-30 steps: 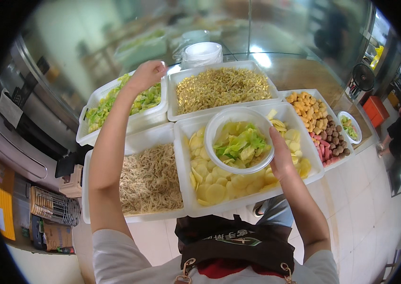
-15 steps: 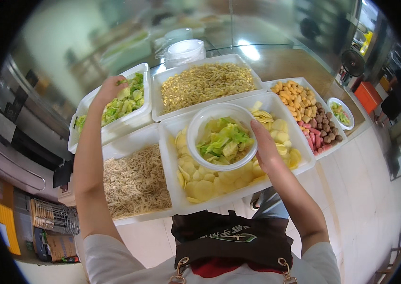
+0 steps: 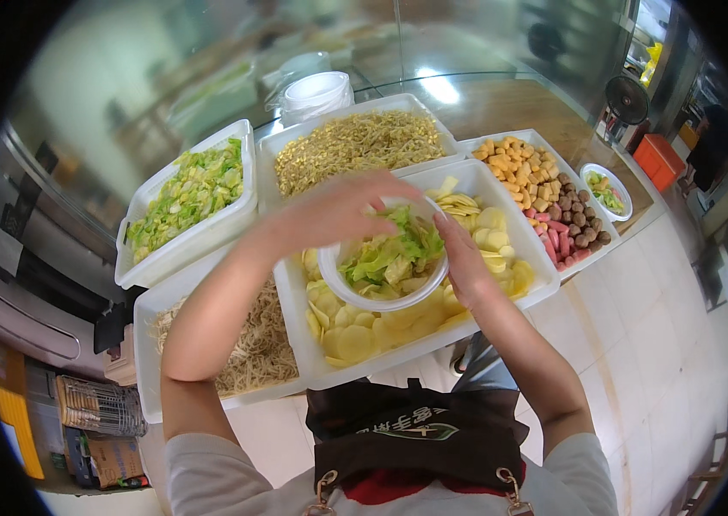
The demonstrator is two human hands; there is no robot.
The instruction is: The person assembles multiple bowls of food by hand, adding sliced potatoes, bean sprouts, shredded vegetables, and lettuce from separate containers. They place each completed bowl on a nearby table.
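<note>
My right hand (image 3: 460,258) grips the right rim of a white bowl (image 3: 370,296) filled with green cabbage pieces, held just above a white tray of pale potato slices (image 3: 398,322). Over the bowl's far rim hovers my left hand (image 3: 348,206), fingers bunched with green cabbage leaves hanging below them into the bowl. To the far left stands the white tray of chopped cabbage (image 3: 185,196).
Behind the bowl is a tray of bean sprouts (image 3: 352,144); at the left front, a tray of shredded strips (image 3: 248,344). A tray of yellow cubes, brown balls and pink pieces (image 3: 544,193) lies right, with a small bowl (image 3: 606,191) beside it. Stacked white bowls (image 3: 316,93) stand behind.
My left hand has come back from the chopped cabbage tray to above the bowl, bringing cabbage. The right hand still holds the bowl in the same place.
</note>
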